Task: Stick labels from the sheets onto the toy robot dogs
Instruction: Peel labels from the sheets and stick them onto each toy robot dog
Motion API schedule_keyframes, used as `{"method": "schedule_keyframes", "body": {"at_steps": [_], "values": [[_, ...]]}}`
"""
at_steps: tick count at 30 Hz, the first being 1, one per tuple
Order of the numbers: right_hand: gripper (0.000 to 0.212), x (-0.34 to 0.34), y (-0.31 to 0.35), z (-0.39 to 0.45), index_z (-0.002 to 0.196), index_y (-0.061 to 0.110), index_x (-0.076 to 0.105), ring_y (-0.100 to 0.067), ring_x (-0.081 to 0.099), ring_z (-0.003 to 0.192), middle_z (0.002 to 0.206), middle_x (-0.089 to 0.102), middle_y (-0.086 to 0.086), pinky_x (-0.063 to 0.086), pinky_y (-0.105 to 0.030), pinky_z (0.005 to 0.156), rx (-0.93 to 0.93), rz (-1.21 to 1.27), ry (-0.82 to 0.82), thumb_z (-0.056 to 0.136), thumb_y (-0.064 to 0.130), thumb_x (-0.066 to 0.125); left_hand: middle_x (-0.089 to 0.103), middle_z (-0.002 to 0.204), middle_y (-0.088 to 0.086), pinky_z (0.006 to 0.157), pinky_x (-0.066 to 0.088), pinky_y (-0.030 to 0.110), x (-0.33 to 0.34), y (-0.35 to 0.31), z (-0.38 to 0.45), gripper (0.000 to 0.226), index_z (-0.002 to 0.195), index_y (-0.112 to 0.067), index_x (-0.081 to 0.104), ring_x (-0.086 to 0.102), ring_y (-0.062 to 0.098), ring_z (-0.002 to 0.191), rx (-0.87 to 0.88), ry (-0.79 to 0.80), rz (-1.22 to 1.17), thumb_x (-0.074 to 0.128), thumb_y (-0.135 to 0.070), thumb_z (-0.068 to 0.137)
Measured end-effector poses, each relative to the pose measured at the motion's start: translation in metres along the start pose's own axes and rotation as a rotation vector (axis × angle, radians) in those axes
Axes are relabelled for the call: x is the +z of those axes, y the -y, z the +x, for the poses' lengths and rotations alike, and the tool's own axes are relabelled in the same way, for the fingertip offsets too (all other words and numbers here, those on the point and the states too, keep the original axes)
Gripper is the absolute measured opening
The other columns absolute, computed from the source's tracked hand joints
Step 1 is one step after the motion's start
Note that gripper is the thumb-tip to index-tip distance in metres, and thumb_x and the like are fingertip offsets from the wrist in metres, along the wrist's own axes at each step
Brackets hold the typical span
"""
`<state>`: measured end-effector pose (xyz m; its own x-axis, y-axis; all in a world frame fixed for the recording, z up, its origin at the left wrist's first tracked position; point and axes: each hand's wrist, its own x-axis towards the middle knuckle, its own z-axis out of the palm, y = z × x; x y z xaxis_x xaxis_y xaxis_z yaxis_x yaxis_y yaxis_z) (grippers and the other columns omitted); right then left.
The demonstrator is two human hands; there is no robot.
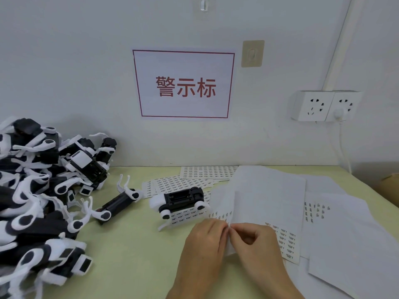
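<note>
Two hands meet fingertip to fingertip, left hand (203, 238) and right hand (257, 242) both pinching a white paper label sheet (267, 203); one black-and-white plastic toy robot dog (180, 201) lies belly-up just beyond, on the pale green table (133, 255).

Wall behind pale green table (133, 251): red-bordered sign (184, 84) with red characters; double socket (326, 106) to its right, one white plug (339, 114) inserted; beige adhesive hook (252, 53) above.
</note>
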<state>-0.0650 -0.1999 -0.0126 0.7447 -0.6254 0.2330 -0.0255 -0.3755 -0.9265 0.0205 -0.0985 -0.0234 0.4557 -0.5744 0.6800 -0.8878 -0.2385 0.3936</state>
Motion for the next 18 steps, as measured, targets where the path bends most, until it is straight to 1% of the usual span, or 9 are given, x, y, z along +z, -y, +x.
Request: {"method": "schedule_keyframes", "body": {"at_steps": [2, 3, 5, 8, 11, 13, 15, 16, 18], "values": [[0.029, 0.0005, -0.0008, -0.0002, 0.077, 0.03, 0.076, -0.013, 0.071, 0.071, 0.069, 0.073, 0.004, 0.057, -0.026, 0.067, -0.031, -0.048, 0.008, 0.088, 0.006, 0.065, 0.066, 0.076, -0.002, 0.06, 0.051, 0.028, -0.0014, -0.0001, 0.0005, 0.022, 0.079, -0.011, 0.07, 0.063, 0.019, 0.067, 0.035, 0.014, 0.043, 0.051, -0.017, 0.089], [0.032, 0.0006, -0.0008, -0.0001, 0.078, 0.034, 0.076, -0.009, 0.071, 0.069, 0.069, 0.074, 0.007, 0.056, -0.023, 0.066, -0.043, -0.064, 0.01, 0.088, 0.006, 0.065, 0.065, 0.075, -0.001, 0.058, 0.051, 0.028, -0.0015, 0.0001, 0.0005, 0.019, 0.078, -0.011, 0.069, 0.062, 0.019, 0.066, 0.047, 0.026, 0.054, 0.053, -0.015, 0.088], [0.037, 0.0007, -0.0008, -0.0001, 0.078, 0.04, 0.076, -0.004, 0.07, 0.069, 0.071, 0.074, 0.012, 0.053, -0.016, 0.065, -0.063, -0.081, 0.01, 0.088, 0.006, 0.066, 0.064, 0.074, 0.0, 0.054, 0.051, 0.028, -0.0008, 0.0006, 0.0001, 0.007, 0.076, -0.01, 0.068, 0.061, 0.021, 0.065, 0.069, 0.062, 0.077, 0.068, -0.005, 0.081], [0.038, 0.0001, -0.0026, 0.0005, 0.077, 0.04, 0.076, -0.002, 0.07, 0.069, 0.071, 0.074, 0.015, 0.052, -0.014, 0.065, -0.082, -0.1, 0.002, 0.088, 0.005, 0.066, 0.063, 0.072, 0.001, 0.052, 0.051, 0.029, 0.0015, 0.002, 0.0009, 0.019, 0.073, -0.01, 0.066, 0.06, 0.022, 0.062, 0.059, 0.09, 0.087, 0.08, 0.003, 0.07], [0.036, 0.0009, -0.0027, 0.0002, 0.07, 0.035, 0.077, -0.002, 0.07, 0.069, 0.071, 0.074, 0.015, 0.054, -0.016, 0.066, -0.087, -0.106, -0.003, 0.087, 0.005, 0.068, 0.063, 0.071, 0.001, 0.052, 0.05, 0.028, 0.0018, 0.0025, 0.001, 0.009, 0.073, -0.009, 0.065, 0.06, 0.021, 0.062, 0.078, 0.077, 0.08, 0.069, -0.004, 0.079], [0.036, 0.0015, -0.002, -0.0001, 0.069, 0.036, 0.076, -0.001, 0.07, 0.068, 0.07, 0.074, 0.015, 0.052, -0.013, 0.065, -0.086, -0.086, -0.005, 0.086, 0.005, 0.068, 0.064, 0.074, 0.0, 0.057, 0.05, 0.028, 0.0031, 0.0036, 0.0005, 0.012, 0.077, -0.009, 0.067, 0.06, 0.018, 0.066, 0.025, 0.062, 0.032, 0.06, -0.011, 0.086], [0.032, 0.0015, -0.0012, 0.0002, 0.071, 0.032, 0.077, -0.002, 0.071, 0.07, 0.071, 0.074, 0.013, 0.052, -0.013, 0.066, -0.081, -0.057, 0.001, 0.086, 0.006, 0.069, 0.066, 0.079, -0.003, 0.065, 0.048, 0.025, 0.0044, 0.0039, 0.0002, 0.011, 0.082, -0.012, 0.068, 0.058, 0.01, 0.072, -0.112, 0.052, -0.098, 0.061, -0.012, 0.09], [0.029, 0.0012, -0.0009, 0.0006, 0.073, 0.03, 0.078, -0.003, 0.071, 0.071, 0.072, 0.075, 0.012, 0.053, -0.014, 0.067, -0.076, -0.043, 0.007, 0.087, 0.006, 0.069, 0.066, 0.08, -0.006, 0.067, 0.046, 0.022, 0.0047, 0.0037, 0.0005, 0.01, 0.083, -0.013, 0.068, 0.057, 0.006, 0.073, -0.181, 0.046, -0.172, 0.063, -0.012, 0.091], [0.027, 0.0004, -0.0005, 0.0013, 0.076, 0.028, 0.08, -0.004, 0.072, 0.073, 0.074, 0.075, 0.012, 0.055, -0.017, 0.07, -0.067, -0.025, 0.014, 0.087, 0.006, 0.069, 0.065, 0.076, -0.011, 0.067, 0.046, 0.018, 0.0044, 0.0029, 0.0021, 0.011, 0.081, -0.015, 0.068, 0.06, 0.006, 0.075, -0.274, 0.012, -0.301, 0.066, -0.009, 0.09]]}}
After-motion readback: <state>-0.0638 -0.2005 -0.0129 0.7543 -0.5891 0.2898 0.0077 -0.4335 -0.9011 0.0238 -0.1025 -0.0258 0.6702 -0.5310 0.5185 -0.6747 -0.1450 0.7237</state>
